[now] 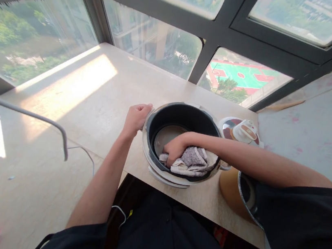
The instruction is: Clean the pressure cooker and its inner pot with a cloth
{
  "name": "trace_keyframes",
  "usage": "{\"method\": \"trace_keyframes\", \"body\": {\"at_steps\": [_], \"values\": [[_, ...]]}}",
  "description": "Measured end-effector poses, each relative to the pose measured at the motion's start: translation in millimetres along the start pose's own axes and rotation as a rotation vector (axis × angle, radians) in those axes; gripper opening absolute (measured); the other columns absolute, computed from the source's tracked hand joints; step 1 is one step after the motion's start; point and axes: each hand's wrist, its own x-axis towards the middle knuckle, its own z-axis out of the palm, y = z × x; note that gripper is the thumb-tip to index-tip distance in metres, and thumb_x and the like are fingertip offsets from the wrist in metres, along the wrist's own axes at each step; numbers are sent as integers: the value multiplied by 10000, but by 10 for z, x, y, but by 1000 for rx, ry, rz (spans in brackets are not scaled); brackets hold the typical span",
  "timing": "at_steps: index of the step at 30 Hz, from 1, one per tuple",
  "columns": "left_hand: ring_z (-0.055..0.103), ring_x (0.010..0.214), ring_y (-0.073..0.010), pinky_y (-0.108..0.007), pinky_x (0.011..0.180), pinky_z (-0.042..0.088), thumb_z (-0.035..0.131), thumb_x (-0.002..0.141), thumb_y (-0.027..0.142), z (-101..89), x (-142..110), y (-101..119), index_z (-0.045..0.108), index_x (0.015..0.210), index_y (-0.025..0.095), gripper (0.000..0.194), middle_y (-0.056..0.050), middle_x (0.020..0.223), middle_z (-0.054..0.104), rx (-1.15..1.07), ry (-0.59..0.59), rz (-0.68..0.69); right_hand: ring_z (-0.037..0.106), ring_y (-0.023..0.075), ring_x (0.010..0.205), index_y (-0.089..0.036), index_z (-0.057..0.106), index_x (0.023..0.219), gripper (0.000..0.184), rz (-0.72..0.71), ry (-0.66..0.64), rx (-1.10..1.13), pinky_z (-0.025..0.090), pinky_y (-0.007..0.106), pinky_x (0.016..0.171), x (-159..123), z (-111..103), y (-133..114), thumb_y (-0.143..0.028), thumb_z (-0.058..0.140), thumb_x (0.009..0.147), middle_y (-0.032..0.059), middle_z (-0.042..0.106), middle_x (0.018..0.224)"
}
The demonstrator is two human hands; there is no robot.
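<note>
"Biggest first?"

"Windows (153, 36) with dark frames, along the left and far sides."

"And below them?"

"A pale tabletop (54, 174), with a bright patch of sunlight towards the far left."

"Next in size?"

"A round cooker (147, 148), upright at the near edge of the tabletop. Pale outside, dark inside, with a lighter disc at the bottom."

"And to the right of it?"

"A golden-brown pot (232, 189), just beside the cooker on the near right, partly hidden by the dark sleeve (289, 216). Farther back, a lid (229, 125) with a white knob, behind the right forearm."

"Smaller still?"

"A grey and white cloth (195, 159), bunched up in the near right part of the cooker, close to the rim."

"Down to the hands, then. Left one?"

"Left hand (137, 117) closed on the left edge of the cooker, with fingers curled in. Hard to see exactly what part lies under them."

"Right one?"

"Right hand (176, 147) down inside the cooker, reaching in from the right. Fingers bent and drawn together, gripping the left end of the cloth."
</note>
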Motion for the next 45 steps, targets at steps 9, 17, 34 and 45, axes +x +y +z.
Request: {"method": "trace_keyframes", "body": {"at_steps": [9, 17, 34, 45], "values": [[380, 541, -108, -232, 483, 289, 596, 804, 451, 7, 12, -22, 576, 608, 173, 341, 23, 564, 450, -27, 9, 6, 709, 301, 958, -158, 712, 1150, 393, -64, 342, -173, 533, 346, 796, 30, 53, -113, -380, 617, 840, 151, 726, 1142], [351, 527, -103, -239, 482, 263, 589, 796, 465, 10, 33, -56, 561, 592, 171, 359, 29, 549, 417, -27, 12, 22, 673, 334, 1032, -147, 558, 1170, 331, 111, 684, -1, 537, 438, 900, 113, 69, 51, -276, 577, 866, 187, 650, 1207], [321, 482, -86, -235, 467, 222, 584, 813, 464, 10, 30, -33, 466, 547, 185, 403, 37, 514, 354, 18, 36, 4, 595, 210, 1080, -203, 573, 1238, 542, -446, 286, 228, 466, 309, 947, -934, 155, 74, -126, 616, 703, 36, 629, 1183], [323, 411, -81, -213, 392, 227, 581, 795, 487, -10, -24, 59, 417, 534, 209, 415, 39, 468, 359, 30, 13, -57, 558, 201, 897, -181, 668, 990, 427, -346, 176, -482, 411, 307, 805, -1376, -240, 372, 76, 598, 655, 56, 623, 984]]}}
